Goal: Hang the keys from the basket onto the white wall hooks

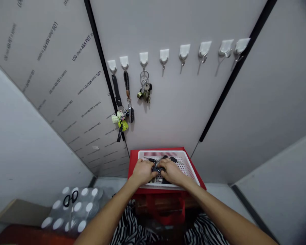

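Observation:
A white plastic basket (191,170) with slotted sides holds dark keys and key rings. Both hands reach into it from the near side. My left hand (143,173) is on the left, its fingers closed on a bunch of keys (156,168). From the right, my right hand (172,173) bends its fingers onto the same bunch, close to the left fingertips. The fingers partly cover what they grip. More black keys (172,159) lie at the basket's far side, behind the right hand.
White adhesive hooks (164,56) line the panel ahead. Three at left carry a charm-covered keychain (120,119), a car key on a strap (131,114) and a key ring (144,92). The basket rests on a red surface (133,163). Scissors (70,199) lie on wrapped bottles (78,207).

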